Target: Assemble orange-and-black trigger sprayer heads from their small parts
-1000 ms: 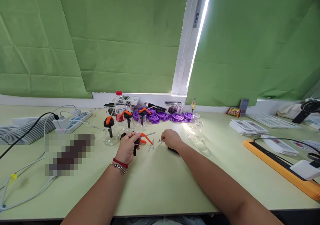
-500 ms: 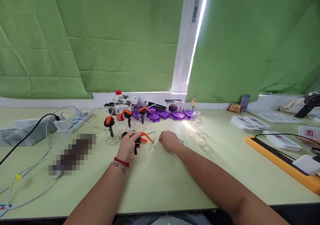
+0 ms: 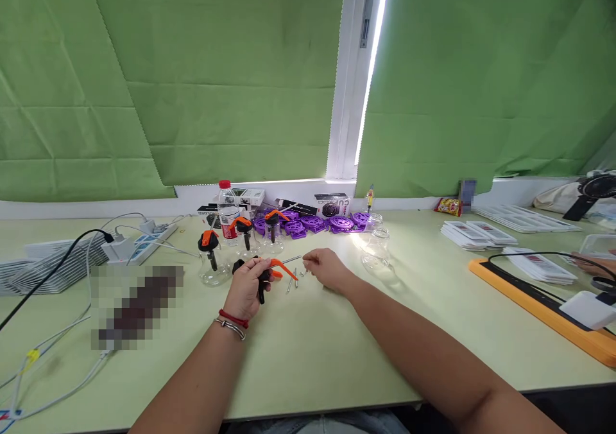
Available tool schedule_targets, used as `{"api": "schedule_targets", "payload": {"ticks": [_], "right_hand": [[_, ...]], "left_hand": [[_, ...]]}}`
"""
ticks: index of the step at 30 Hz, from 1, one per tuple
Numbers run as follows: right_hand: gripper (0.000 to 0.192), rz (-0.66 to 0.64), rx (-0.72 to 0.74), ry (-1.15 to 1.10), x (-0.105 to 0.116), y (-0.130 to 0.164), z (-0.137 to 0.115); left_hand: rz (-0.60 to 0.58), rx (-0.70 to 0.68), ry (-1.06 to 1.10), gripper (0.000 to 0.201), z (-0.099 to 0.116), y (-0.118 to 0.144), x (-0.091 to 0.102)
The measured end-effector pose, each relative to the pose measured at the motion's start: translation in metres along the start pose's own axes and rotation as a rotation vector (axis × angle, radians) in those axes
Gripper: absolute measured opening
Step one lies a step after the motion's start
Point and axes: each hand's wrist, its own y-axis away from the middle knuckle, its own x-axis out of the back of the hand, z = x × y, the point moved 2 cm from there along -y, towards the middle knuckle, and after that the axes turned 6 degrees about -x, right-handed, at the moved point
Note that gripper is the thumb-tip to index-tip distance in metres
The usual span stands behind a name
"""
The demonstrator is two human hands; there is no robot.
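Note:
My left hand [image 3: 249, 284] is closed around a black trigger head [image 3: 262, 287] with a curved orange lever [image 3: 283, 269], which points to the right. Just right of it, my right hand [image 3: 325, 267] has its fingertips pinched low over the table; what they hold, if anything, is too small to make out. Thin metal pins [image 3: 296, 278] lie between the hands, with a few tiny pieces by the right fingertips. Behind the left hand stand several clear glass bottles with similar black-and-orange tops, among them a bottle [image 3: 214, 272] at the left.
Purple round plastic parts [image 3: 341, 224] and boxes [image 3: 332, 204] line the back. Clear glass vessels [image 3: 376, 257] stand right of centre. A red-capped bottle [image 3: 228, 206] is behind. An orange power strip [image 3: 539, 312] and white card stacks [image 3: 476, 235] are right; another person's hand [image 3: 590, 264] shows there.
My right hand has moved slightly up and left, fingertips still together. The dark spring seen behind its wrist is now hidden. My left hand keeps the trigger head, its lever tilted slightly lower.

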Motion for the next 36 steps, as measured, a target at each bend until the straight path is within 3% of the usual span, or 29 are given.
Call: {"api": "schedule_targets", "payload": {"ticks": [3,6,10,14,16,18,22,24,29,36], "right_hand": [[0.029,-0.261,-0.033,-0.487,-0.008,0.02,-0.005],[0.027,-0.351,-0.021,-0.649,-0.018,0.034,-0.007],[0.027,-0.209,-0.088,-0.796,-0.009,0.032,0.003],[0.028,0.049,-0.126,-0.879,0.015,0.026,0.017],[0.027,0.091,-0.085,-0.748,0.016,0.026,0.017],[0.022,0.057,0.013,-0.448,0.006,0.028,0.009],[0.016,0.017,0.246,0.307,-0.03,0.026,-0.025],[0.016,0.001,0.313,0.535,-0.046,0.02,-0.042],[0.02,-0.05,0.268,0.663,-0.069,-0.004,-0.066],[0.028,-0.008,0.171,0.624,-0.073,-0.016,-0.066]], "left_hand": [[-0.09,0.019,0.043,0.029,0.0,0.005,-0.006],[-0.169,0.038,0.059,0.03,-0.001,0.011,-0.014],[-0.114,0.019,0.095,0.029,0.001,0.01,-0.011],[0.115,-0.044,0.224,0.024,0.012,-0.001,0.007],[0.231,-0.116,0.332,0.021,0.019,-0.005,0.016],[0.295,-0.186,0.419,0.018,0.024,-0.007,0.022],[0.307,-0.251,0.488,0.018,0.024,-0.007,0.027],[0.302,-0.258,0.489,0.021,0.022,-0.007,0.029],[0.254,-0.246,0.453,0.025,0.021,-0.006,0.03],[0.205,-0.275,0.278,0.028,0.023,-0.003,0.025]]}}
